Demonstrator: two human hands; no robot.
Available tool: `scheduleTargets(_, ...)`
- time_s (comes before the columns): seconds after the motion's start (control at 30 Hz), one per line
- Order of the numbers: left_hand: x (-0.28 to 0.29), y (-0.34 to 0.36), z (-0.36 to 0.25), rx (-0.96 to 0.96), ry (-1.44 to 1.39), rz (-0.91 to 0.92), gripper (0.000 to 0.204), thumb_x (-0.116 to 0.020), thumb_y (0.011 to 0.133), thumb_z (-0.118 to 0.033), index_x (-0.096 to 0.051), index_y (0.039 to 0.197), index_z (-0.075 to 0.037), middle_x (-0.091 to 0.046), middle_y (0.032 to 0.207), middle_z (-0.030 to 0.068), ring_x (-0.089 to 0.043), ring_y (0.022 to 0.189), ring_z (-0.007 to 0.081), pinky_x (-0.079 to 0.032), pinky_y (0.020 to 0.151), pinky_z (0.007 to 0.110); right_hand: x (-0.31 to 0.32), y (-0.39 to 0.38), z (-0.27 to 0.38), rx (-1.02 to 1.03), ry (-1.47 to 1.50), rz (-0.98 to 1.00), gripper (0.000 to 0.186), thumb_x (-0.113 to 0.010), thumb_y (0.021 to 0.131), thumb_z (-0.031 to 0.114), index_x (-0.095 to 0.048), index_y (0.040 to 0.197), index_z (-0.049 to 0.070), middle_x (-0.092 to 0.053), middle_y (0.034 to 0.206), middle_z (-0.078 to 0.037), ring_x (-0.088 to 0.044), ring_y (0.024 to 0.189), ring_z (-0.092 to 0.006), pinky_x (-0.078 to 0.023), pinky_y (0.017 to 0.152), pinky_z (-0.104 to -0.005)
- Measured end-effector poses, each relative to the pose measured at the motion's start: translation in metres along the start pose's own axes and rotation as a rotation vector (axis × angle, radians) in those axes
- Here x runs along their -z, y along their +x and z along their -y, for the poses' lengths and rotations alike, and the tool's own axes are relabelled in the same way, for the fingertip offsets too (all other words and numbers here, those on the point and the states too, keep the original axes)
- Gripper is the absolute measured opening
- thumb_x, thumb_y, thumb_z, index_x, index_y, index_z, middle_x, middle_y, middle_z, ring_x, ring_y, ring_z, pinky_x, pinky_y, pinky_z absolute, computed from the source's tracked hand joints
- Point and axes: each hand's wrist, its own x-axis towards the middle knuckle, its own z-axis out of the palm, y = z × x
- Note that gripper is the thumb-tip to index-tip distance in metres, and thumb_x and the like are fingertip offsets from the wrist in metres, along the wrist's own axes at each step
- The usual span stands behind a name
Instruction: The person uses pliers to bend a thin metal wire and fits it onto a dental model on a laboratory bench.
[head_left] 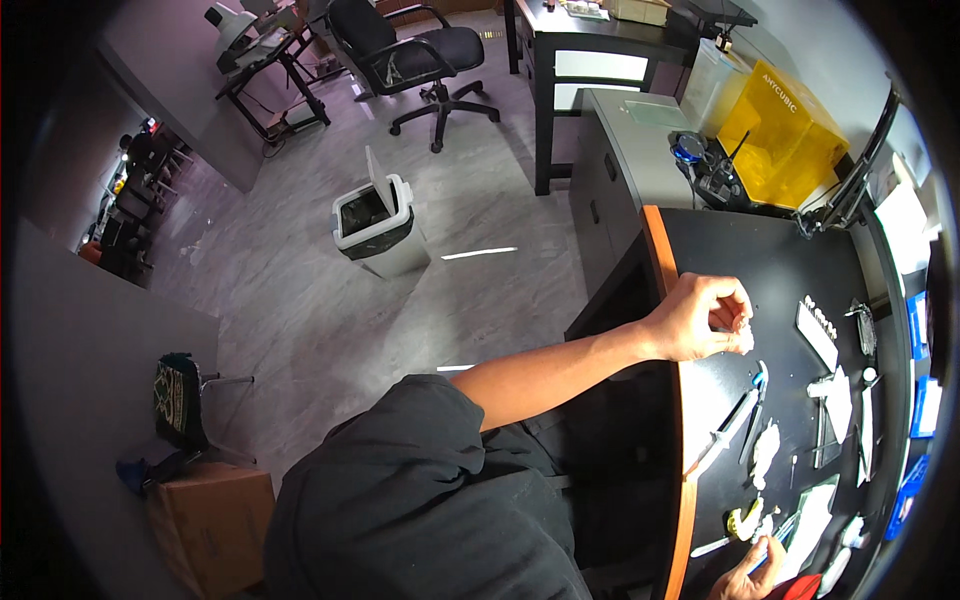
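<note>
My left hand (700, 318) is raised over the left part of the black desk (740, 245). Its fingers are closed in a pinch on a small whitish-pink piece (744, 336), too small to name. At the bottom right, my right hand (752, 575) is partly cut off by the frame's edge. Its fingers are closed around a thin bluish tool (783, 533) that looks like tweezers. Close to that hand lie a yellow-green ring-shaped thing (745, 520) and a pale sheet (812, 515). Below my left hand rest a blue-tipped tool (760, 382) and a crumpled white piece (766, 452).
Further over the desk are a white strip with small knobs (817, 335) and several blue bins (915, 430). A yellow transparent cover (785, 135) stands on the grey cabinet (640, 140). An open-lidded bin (385, 235), an office chair (420, 60) and a cardboard box (212, 525) stand on the floor.
</note>
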Motion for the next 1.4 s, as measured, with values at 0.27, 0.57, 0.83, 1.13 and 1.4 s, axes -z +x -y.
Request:
scheduleTargets(0.27,0.000,-0.001,0.000,-0.017,0.003,0.009,0.025,-0.085,0.082,0.004,-0.063,0.095,-0.001,-0.071,0.091,0.0058,-0.075,0.091,0.0143,-0.063,0.087,0.030,0.002,0.000,0.010,-0.022,0.013,0.012,0.013,-0.059,0.101,-0.004,-0.067,0.108,-0.012,-0.073,0.108,-0.025,-0.073,0.095,-0.0293,-0.059,0.087,-0.0349)
scheduleTargets(0.57,0.000,-0.001,-0.001,-0.009,0.004,0.012,0.026,-0.085,0.083,0.003,-0.063,0.096,-0.001,-0.070,0.091,0.0056,-0.075,0.092,0.0156,-0.063,0.088,0.030,0.019,-0.015,-0.025,-0.198,0.263,0.196,0.037,-0.042,0.100,-0.017,-0.051,0.136,-0.012,-0.048,0.145,-0.040,-0.066,0.110,-0.0319,-0.055,0.084,-0.0249)
scheduleTargets(0.83,-0.001,-0.003,0.000,-0.011,-0.035,0.012,0.026,-0.085,0.083,0.002,-0.063,0.097,-0.002,-0.069,0.090,0.0047,-0.075,0.093,0.0152,-0.063,0.088,0.030,0.009,-0.002,-0.001,-0.065,0.085,0.088,0.026,-0.049,0.100,-0.014,-0.057,0.126,-0.011,-0.060,0.133,-0.034,-0.070,0.106,-0.0301,-0.057,0.086,-0.0275)
scheduleTargets(1.13,-0.007,0.004,-0.002,0.057,-0.102,0.005,0.028,-0.084,0.084,0.001,-0.063,0.102,-0.002,-0.069,0.092,0.0038,-0.074,0.091,0.0139,-0.063,0.086,0.030,0.012,-0.005,0.003,-0.031,0.050,0.078,0.016,-0.057,0.100,-0.012,-0.062,0.115,-0.011,-0.072,0.120,-0.029,-0.074,0.102,-0.0283,-0.058,0.088,-0.0301)
scheduleTargets(1.4,-0.099,0.065,0.000,0.029,-0.204,0.354,0.036,-0.082,0.085,-0.001,-0.063,0.116,0.001,-0.070,0.101,0.0067,-0.072,0.094,0.0166,-0.061,0.086,0.033,0.007,0.004,0.004,-0.143,0.024,-0.119,0.007,-0.065,0.091,-0.006,-0.067,0.098,-0.005,-0.068,0.094,-0.014,-0.064,0.086,-0.0273,-0.051,0.088,-0.0375)
